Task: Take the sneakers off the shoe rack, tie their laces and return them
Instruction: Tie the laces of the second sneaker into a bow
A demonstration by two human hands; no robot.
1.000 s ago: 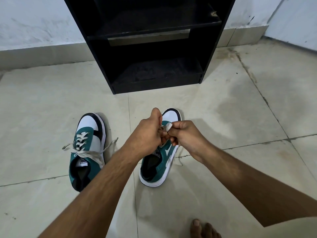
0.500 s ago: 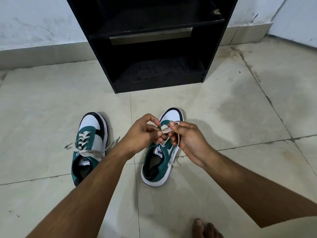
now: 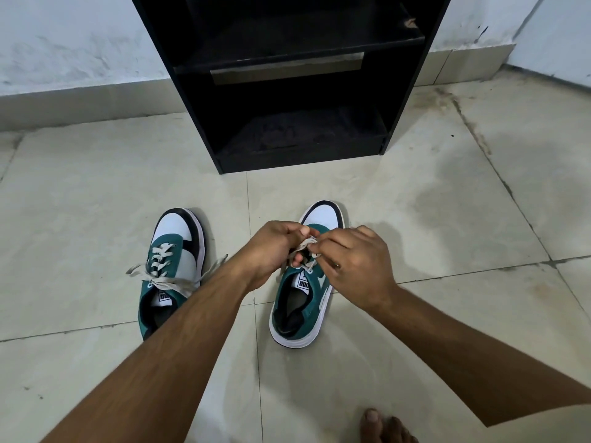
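Observation:
Two green, white and black sneakers stand on the tiled floor, toes pointing at the rack. The left sneaker has its beige laces in a loose bow spread to both sides. Above the right sneaker my left hand and my right hand pinch its beige lace between the fingertips, over the eyelets. My hands hide most of that shoe's lacing. The black shoe rack stands just beyond, and no shoes show on its shelves.
The rack backs onto a white wall with a pale skirting. Beige floor tiles spread to both sides of the shoes. My bare toes show at the bottom edge, right of centre.
My hands have spread a little apart while working the right sneaker's lace. The right hand has turned, its back now facing up. The left sneaker has not moved.

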